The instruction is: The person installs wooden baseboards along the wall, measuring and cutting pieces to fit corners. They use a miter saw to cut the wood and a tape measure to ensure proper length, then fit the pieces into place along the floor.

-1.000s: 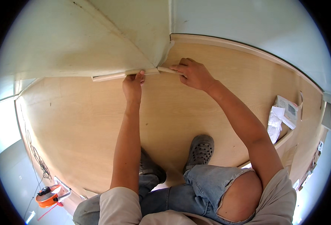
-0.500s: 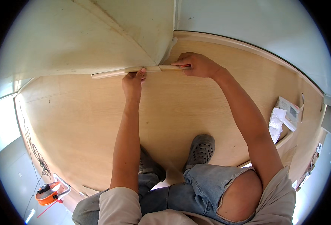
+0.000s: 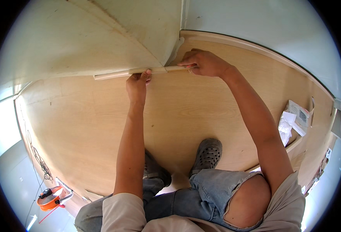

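Note:
A narrow pale wooden trim strip (image 3: pixel 114 74) runs along the foot of the cream panel (image 3: pixel 112 42), with a joint line near the panel's corner. My left hand (image 3: pixel 137 87) pinches the strip left of that joint, thumb on top and fingers curled underneath. Beyond the joint, a shorter piece (image 3: pixel 175 68) of the same trim continues to my right hand (image 3: pixel 205 63). The fingers of that hand are bent closed at the piece's end around a small, slim red item (image 3: pixel 188 66), mostly hidden; its kind cannot be made out.
I crouch on a wood-grain board surface (image 3: pixel 178 112) in dark clogs (image 3: pixel 207 154). Pale trim edges the blue-grey wall (image 3: pixel 255 23). Right lies an opened package (image 3: pixel 298 114) with white paper (image 3: pixel 286 125). Lower left are an orange cable reel (image 3: pixel 49 199) and loose black cable (image 3: pixel 41 166).
My right hand has shifted slightly up, and less of the red item shows. My left hand keeps its pinch on the strip.

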{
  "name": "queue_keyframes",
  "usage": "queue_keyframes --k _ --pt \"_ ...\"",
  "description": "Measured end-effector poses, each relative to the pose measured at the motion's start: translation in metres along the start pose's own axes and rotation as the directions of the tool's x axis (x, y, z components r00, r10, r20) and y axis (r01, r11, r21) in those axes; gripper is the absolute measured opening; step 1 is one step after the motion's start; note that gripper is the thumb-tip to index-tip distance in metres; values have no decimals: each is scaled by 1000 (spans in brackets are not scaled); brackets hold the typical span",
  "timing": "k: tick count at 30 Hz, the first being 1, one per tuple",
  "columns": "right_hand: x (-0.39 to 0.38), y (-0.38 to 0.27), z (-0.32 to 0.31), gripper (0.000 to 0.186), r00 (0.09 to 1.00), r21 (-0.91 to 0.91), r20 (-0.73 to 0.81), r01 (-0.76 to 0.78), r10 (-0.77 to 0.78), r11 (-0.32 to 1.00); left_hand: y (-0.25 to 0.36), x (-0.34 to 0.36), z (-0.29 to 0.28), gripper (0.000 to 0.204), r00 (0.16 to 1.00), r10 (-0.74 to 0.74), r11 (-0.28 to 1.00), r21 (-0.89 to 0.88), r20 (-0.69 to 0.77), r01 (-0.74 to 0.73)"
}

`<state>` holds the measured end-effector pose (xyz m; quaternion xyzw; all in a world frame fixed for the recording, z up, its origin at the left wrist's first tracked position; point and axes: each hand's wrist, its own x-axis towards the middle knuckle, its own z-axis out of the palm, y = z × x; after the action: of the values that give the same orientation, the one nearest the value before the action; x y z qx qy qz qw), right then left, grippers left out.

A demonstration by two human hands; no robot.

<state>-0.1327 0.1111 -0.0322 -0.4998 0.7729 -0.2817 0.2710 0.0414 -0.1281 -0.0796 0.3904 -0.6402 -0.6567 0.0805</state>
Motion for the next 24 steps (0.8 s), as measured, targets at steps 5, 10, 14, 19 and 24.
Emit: queue_keyframes --k 5,10,14,19,24 --pt "-2 -14 9 41 1000 -3 -27 -6 6 1000 -7 4 -4 37 1000 -25 1000 -15 12 26" --pt "-5 -6 19 40 995 -17 -96 35 -36 999 -2 3 -3 38 999 -35 999 4 11 35" --pt "1 -7 16 41 999 -67 -38 19 -22 998 -2 2 -5 40 998 -60 998 2 8 60" --pt "3 -9 15 41 1000 -52 -15 4 -4 999 -2 2 -5 41 999 -46 999 -4 16 46" --pt "4 -11 17 43 1000 -37 -14 -21 21 999 -12 7 -8 41 999 -48 999 5 10 48"
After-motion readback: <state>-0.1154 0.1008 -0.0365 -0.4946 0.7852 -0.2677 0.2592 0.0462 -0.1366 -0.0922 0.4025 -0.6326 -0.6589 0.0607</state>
